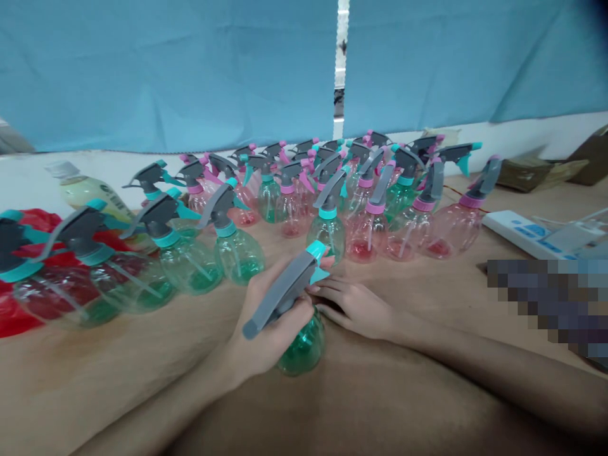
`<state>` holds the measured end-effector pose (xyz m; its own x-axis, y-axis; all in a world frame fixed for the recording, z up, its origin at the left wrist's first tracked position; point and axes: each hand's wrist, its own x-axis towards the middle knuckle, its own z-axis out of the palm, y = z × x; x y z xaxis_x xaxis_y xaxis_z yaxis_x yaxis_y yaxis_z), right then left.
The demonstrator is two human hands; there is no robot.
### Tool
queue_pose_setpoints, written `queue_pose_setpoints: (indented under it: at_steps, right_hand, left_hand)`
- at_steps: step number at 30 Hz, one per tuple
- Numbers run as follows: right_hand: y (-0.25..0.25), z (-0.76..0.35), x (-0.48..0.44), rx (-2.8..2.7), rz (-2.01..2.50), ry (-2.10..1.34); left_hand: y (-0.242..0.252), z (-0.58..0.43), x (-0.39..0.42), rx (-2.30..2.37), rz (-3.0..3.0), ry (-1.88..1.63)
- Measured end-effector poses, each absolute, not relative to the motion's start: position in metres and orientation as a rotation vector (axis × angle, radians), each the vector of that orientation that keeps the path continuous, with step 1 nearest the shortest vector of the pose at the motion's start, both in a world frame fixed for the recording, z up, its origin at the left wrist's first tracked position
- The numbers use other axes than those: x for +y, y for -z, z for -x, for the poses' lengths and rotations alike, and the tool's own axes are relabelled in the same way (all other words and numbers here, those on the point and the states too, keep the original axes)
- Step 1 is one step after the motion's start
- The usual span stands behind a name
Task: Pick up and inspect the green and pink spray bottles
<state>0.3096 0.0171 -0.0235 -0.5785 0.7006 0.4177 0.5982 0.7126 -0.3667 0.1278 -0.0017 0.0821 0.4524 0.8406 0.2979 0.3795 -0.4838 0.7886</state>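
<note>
In front of me stands a spray bottle (303, 348) with a clear green body, a grey trigger head and a turquoise nozzle. My left hand (266, 323) is wrapped around its neck, just under the head. From the right, my right hand (358, 307) holds the same bottle's side, its fingertips partly hidden behind the bottle and the left hand. A green spray bottle (326, 234) with a turquoise collar stands just beyond my hands. Left of it is another green spray bottle (240, 253).
Several pink spray bottles (365, 237) and green ones crowd the back of the wooden table (418, 380). At left lie red plastic (16, 310) and a yellowish bottle (95, 193) with a white cap. A white power strip (527, 234) lies at right, beside a pixelated patch.
</note>
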Motion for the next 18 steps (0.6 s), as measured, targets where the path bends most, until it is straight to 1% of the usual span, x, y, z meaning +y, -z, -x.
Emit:
queue_pose_setpoints:
  at_steps: [8, 12, 18]
  right_hand:
    - [0.0239, -0.3097, 0.0173, -2.373, 0.980, -0.237]
    - [0.0250, -0.3104, 0.0182, -2.372, 0.971, -0.236]
    - [0.0238, -0.3100, 0.0188, -2.383, 0.945, -0.253]
  left_hand:
    - [-0.0848, -0.1275, 0.0057, 0.751, -2.017, -0.852]
    - [-0.0902, -0.1266, 0.0063, 0.710, -2.050, -0.781]
    - [-0.0887, -0.1255, 0.0065, 0.634, -2.163, -0.838]
